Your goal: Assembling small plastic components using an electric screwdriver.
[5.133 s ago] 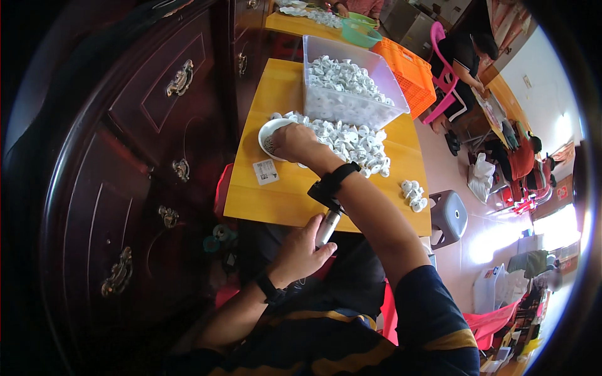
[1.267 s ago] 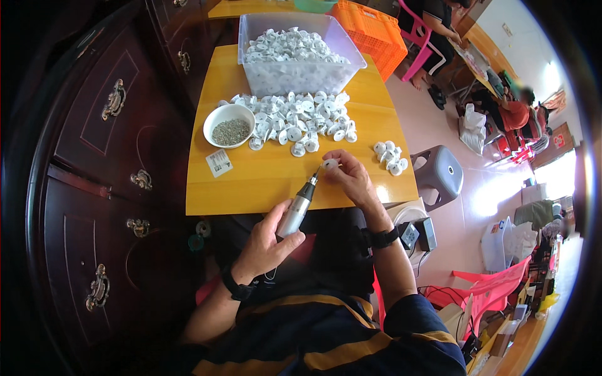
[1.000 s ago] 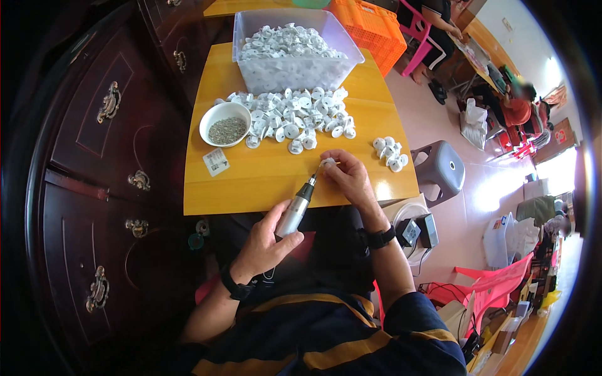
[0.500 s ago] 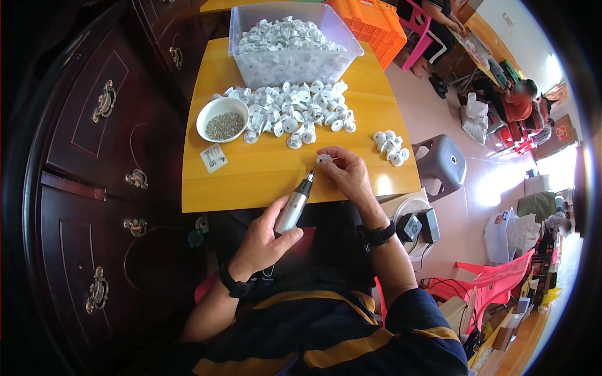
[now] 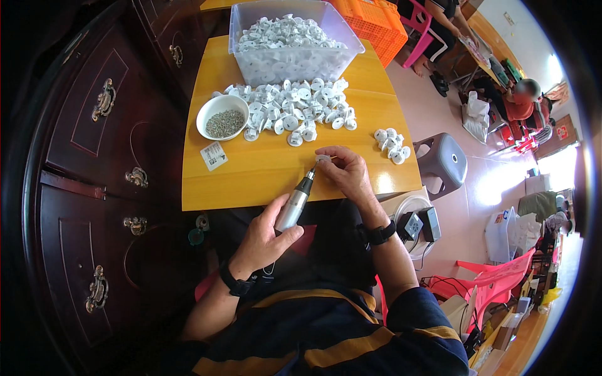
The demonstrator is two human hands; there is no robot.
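From where I stand, the person sits close to the surface (image 5: 263, 182), both forearms reaching forward from the body, a black band on each wrist. The left hand (image 5: 262, 239) is wrapped around a silver driver (image 5: 293, 208), thumb along one side, at the near edge; the tool slants up and to the right. The right hand (image 5: 351, 177) comes in over the surface with its wrist bent inward, finger and thumb pinching a small white part (image 5: 323, 159). The driver's slim tip is right at that part, though I can't tell whether they touch.

At the left, a white bowl (image 5: 202, 123) holds a bed of small greyish metal bits (image 5: 224, 124). Farther back is a clear plastic tub (image 5: 343, 30), piled with white pieces that also show through its front wall. More of them lie in a loose heap (image 5: 304, 108) before the tub, beside the bowl, and a little cluster (image 5: 392, 146) sits apart near the right edge. Behind the tub, to the right, is an orange crate (image 5: 371, 30).
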